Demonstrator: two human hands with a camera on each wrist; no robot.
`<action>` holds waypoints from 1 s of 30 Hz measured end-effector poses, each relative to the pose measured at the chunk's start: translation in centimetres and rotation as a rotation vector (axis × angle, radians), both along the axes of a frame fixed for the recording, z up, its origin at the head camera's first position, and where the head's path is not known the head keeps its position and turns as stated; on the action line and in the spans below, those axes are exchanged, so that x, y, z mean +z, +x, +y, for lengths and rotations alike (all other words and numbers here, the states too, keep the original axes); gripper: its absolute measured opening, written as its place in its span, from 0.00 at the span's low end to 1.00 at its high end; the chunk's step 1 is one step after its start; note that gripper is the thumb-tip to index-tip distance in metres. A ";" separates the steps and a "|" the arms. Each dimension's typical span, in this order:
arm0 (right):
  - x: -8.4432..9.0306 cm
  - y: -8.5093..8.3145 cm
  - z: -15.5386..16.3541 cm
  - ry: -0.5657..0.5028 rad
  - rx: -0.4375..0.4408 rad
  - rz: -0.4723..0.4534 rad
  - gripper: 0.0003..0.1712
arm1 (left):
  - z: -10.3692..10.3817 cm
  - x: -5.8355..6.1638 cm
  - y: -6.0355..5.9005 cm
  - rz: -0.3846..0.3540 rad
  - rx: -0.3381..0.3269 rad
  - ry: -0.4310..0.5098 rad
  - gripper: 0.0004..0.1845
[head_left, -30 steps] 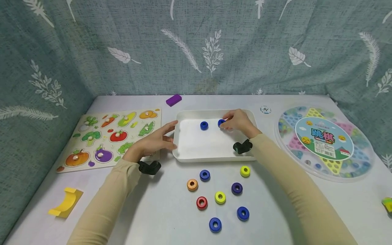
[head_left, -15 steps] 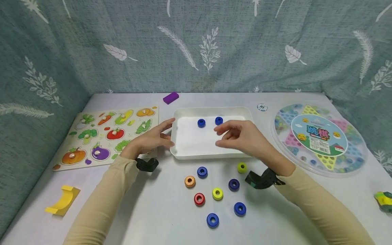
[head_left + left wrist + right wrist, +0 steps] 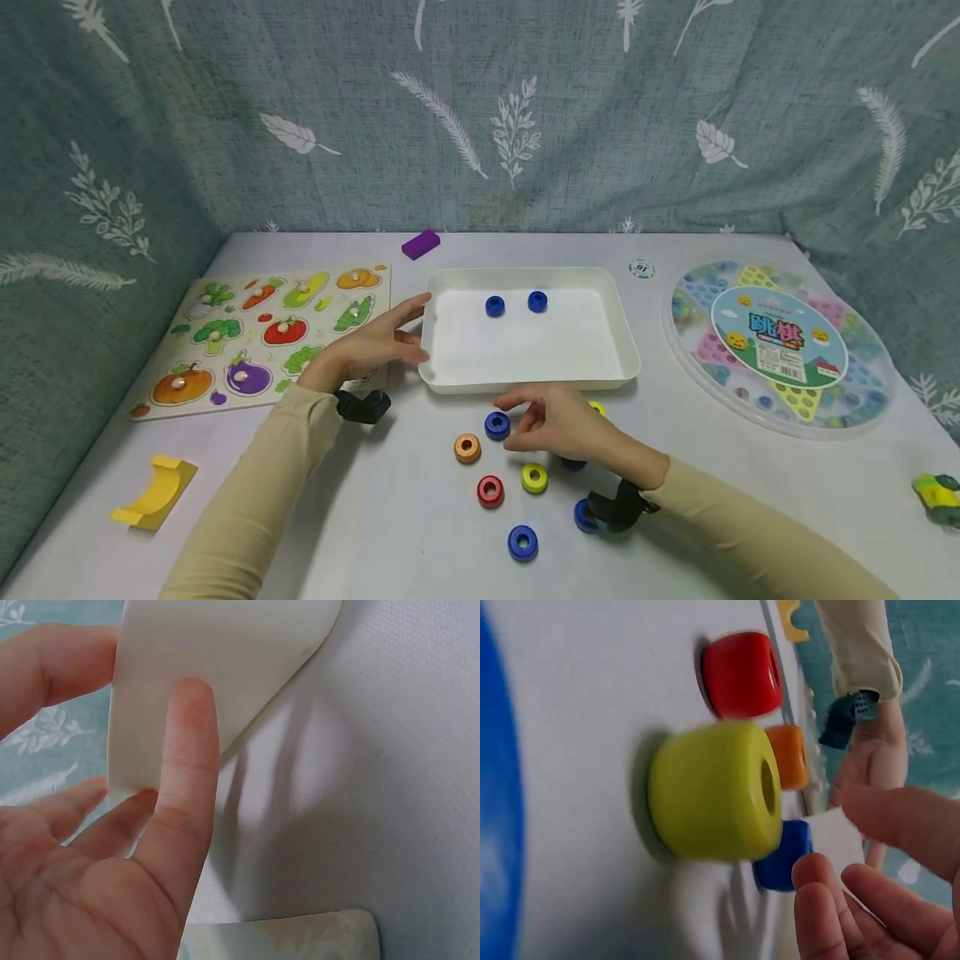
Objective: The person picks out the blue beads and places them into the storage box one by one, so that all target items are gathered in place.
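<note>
My right hand keeps thumb and forefinger spread, just right of a glossy blue, thick-walled ring on the white-covered table. Nearer me lie similar orange, red and yellow-green rings. My left hand, fingers straight, touches the left wall of a white rectangular tray, where two blue rings sit toward the far side.

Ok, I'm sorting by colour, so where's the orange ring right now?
In the head view, the orange ring sits on the table, left of the right hand, nearest a blue ring and the red ring.
</note>
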State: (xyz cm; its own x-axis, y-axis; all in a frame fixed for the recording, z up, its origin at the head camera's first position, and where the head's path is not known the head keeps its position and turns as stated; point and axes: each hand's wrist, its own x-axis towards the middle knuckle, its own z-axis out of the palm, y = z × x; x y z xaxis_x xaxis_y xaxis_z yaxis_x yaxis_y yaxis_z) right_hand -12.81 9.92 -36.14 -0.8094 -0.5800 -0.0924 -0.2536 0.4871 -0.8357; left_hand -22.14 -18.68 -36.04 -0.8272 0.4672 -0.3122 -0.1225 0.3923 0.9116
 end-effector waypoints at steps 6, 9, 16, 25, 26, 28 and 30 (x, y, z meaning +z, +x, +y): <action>-0.5 -0.5 -0.4 0.035 0.022 -0.002 0.24 | 0.1 0.0 0.0 -0.003 0.005 -0.002 0.52; -0.7 -0.9 -0.7 0.055 0.033 -0.017 0.24 | 0.0 0.0 0.0 -0.004 0.008 0.004 0.52; -0.7 -1.1 -1.1 0.099 0.047 -0.024 0.21 | 0.1 -0.1 0.0 -0.003 0.016 -0.003 0.52; -0.6 -1.2 -1.2 0.115 0.058 -0.001 0.18 | 0.1 0.1 0.0 -0.009 0.010 -0.006 0.52; -0.6 -1.2 -1.2 0.117 0.061 0.002 0.17 | 0.1 0.1 0.1 -0.012 0.011 -0.003 0.52; -0.6 -1.2 -1.3 0.122 0.067 0.004 0.17 | 0.1 0.1 0.1 -0.014 0.013 -0.001 0.52; -0.7 -1.2 -1.3 0.124 0.070 0.005 0.17 | 0.1 0.1 0.1 -0.011 0.011 -0.002 0.52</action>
